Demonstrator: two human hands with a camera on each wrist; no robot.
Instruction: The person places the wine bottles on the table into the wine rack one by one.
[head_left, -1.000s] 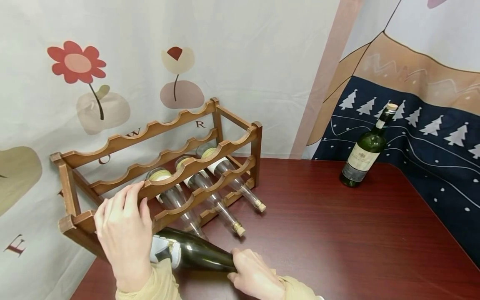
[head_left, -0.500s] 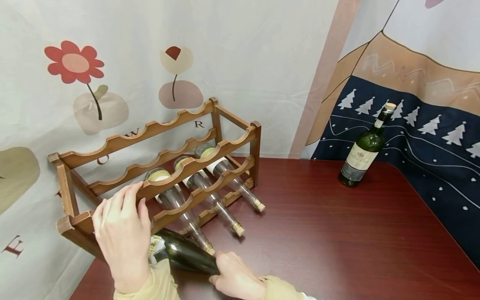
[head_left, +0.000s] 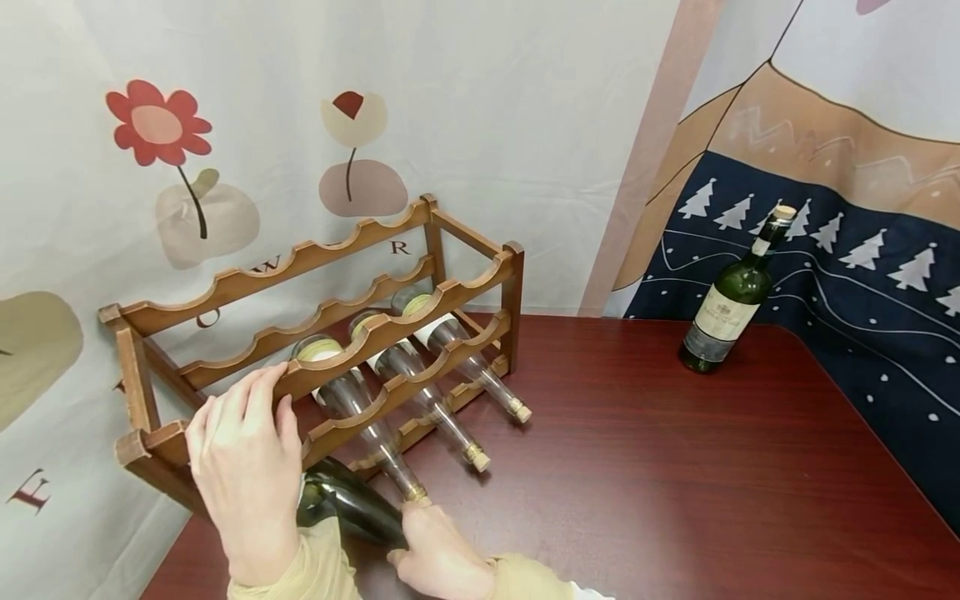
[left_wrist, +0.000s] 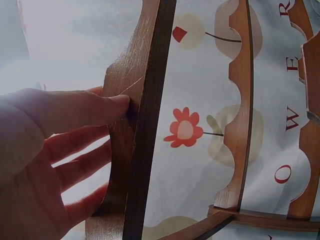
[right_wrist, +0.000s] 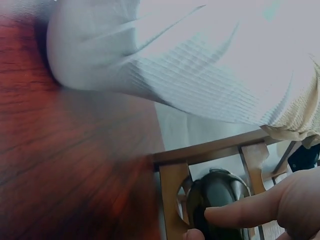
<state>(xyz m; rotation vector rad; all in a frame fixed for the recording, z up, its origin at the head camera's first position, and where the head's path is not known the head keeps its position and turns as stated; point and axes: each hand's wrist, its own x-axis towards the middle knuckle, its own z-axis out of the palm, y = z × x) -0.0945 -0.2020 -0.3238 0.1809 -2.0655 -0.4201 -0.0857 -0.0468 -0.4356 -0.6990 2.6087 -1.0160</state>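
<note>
My left hand [head_left: 247, 467] grips the upper front rail of a wooden wine rack [head_left: 513, 317]. In the left wrist view the thumb lies on one face of that rail [left_wrist: 130, 165] and the fingers pass behind it. Low at the rack's front left, a dark green wine bottle [head_left: 356, 504] points its neck outward, its base end hidden behind my left hand and sleeve. My right hand [head_left: 442, 554] holds this bottle by the neck. The right wrist view catches the bottle [right_wrist: 220, 192] between the rack's uprights, with a finger and thumb against it.
Three clear corked bottles, one of them this left one [head_left: 382, 446], lie in the rack to the right of the green one. A green corked bottle [head_left: 723, 312] with a cream label stands at the back right of the red-brown table [head_left: 637, 467]. Printed cloth [head_left: 525, 125] hangs behind.
My right hand has moved left, pushing the dark green bottle deeper into the rack; its label has slipped from sight. The left hand has kept its hold on the rail.
</note>
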